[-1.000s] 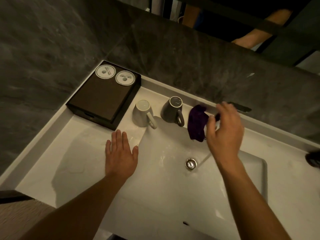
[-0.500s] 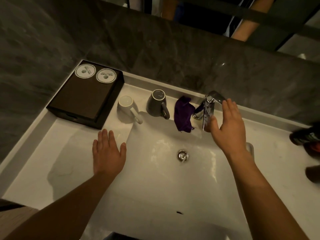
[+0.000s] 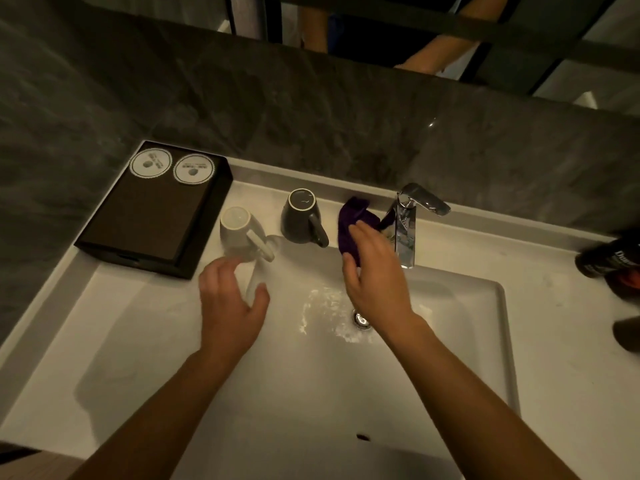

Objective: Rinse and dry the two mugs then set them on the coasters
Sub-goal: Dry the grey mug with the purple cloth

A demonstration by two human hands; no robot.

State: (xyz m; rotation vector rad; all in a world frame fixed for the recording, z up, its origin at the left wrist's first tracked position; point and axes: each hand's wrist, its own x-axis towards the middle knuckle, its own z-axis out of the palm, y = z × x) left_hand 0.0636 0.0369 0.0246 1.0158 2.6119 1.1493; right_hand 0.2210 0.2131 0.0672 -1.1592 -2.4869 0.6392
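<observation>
The white bench (image 3: 104, 341) carries a black box (image 3: 149, 220) at back left. My left hand (image 3: 232, 306) hovers released before the white mug (image 3: 239, 233). My right hand (image 3: 377, 275) lies on the purple cloth (image 3: 349, 216); whether it grips, I cannot tell. The grey mug (image 3: 299, 216) stands between mug and cloth. Both coasters (image 3: 150, 163) lie on the box.

White mug (image 3: 239, 233) and dark grey mug (image 3: 301, 216) stand inverted, side by side on the sink (image 3: 263, 197) rear ledge, handles pointing nearward — two round white coasters (image 3: 150, 163) lie flat on the dark box (image 3: 149, 220) at left.
</observation>
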